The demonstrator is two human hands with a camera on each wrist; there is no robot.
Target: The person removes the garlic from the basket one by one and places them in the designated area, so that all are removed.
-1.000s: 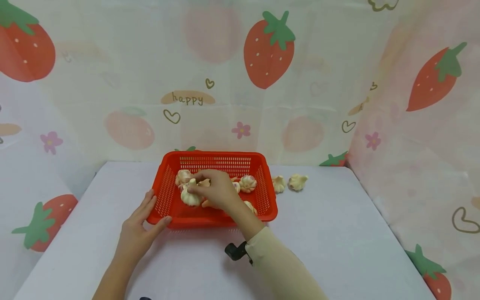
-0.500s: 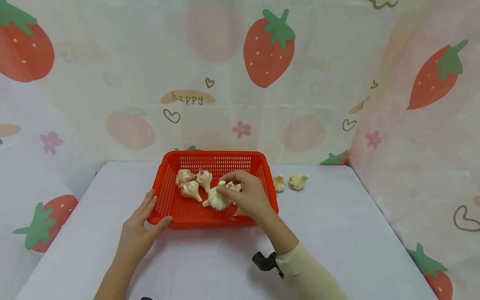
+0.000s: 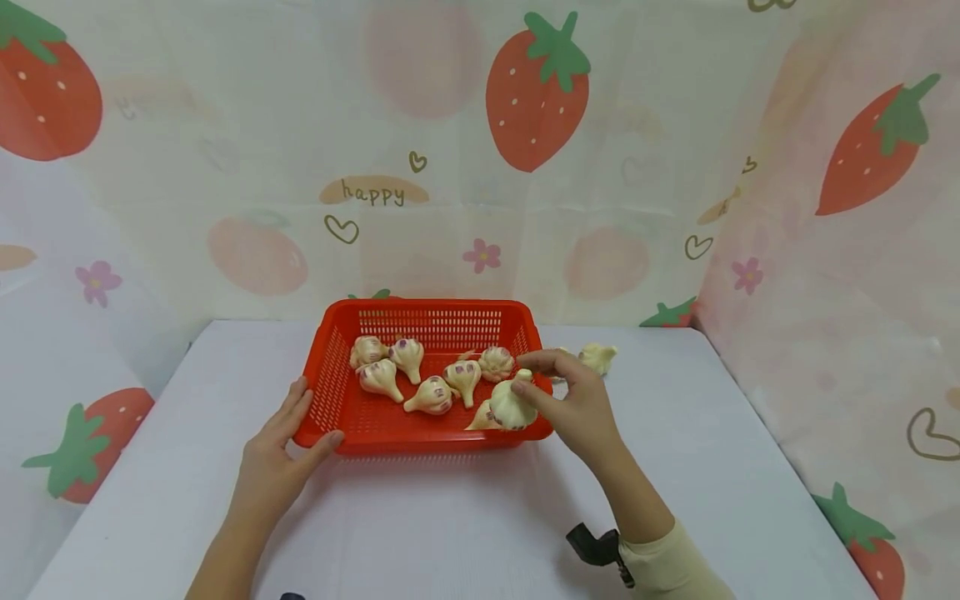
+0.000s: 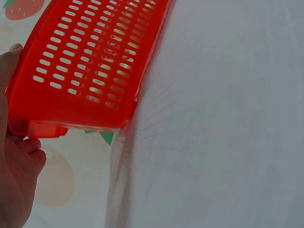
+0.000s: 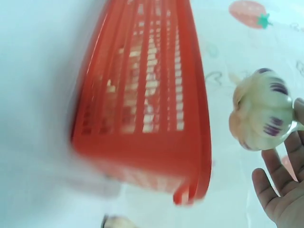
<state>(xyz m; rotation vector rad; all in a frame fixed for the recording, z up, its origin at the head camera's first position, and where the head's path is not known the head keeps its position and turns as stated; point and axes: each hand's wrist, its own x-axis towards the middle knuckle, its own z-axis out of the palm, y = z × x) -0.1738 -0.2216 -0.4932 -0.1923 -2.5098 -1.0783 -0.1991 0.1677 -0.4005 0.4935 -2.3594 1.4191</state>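
In the head view, a red plastic basket (image 3: 420, 447) holds several garlic bulbs (image 3: 379, 379). My left hand (image 3: 273, 462) holds its near left corner, thumb at the front rim and fingers along the left side; the left wrist view shows this hand (image 4: 19, 175) at the basket's rim (image 4: 71, 111). My right hand (image 3: 585, 408) pinches one garlic bulb (image 3: 513, 407) by its stem, above the basket's right end. From the right wrist camera that bulb (image 5: 263, 111) hangs clear of the basket wall (image 5: 142, 147), its purple-streaked root side showing.
Behind the right hand, on the white table (image 3: 690, 467), lies a loose garlic bulb (image 3: 597, 358), with part of another (image 3: 558, 354) mostly hidden by the hand. A strawberry-print cloth (image 3: 420, 250) hangs behind and at the sides.
My right hand has carried the garlic bulb from the basket's left part to its right end, uncovering the bulbs in the middle. The left hand has stayed on the corner.
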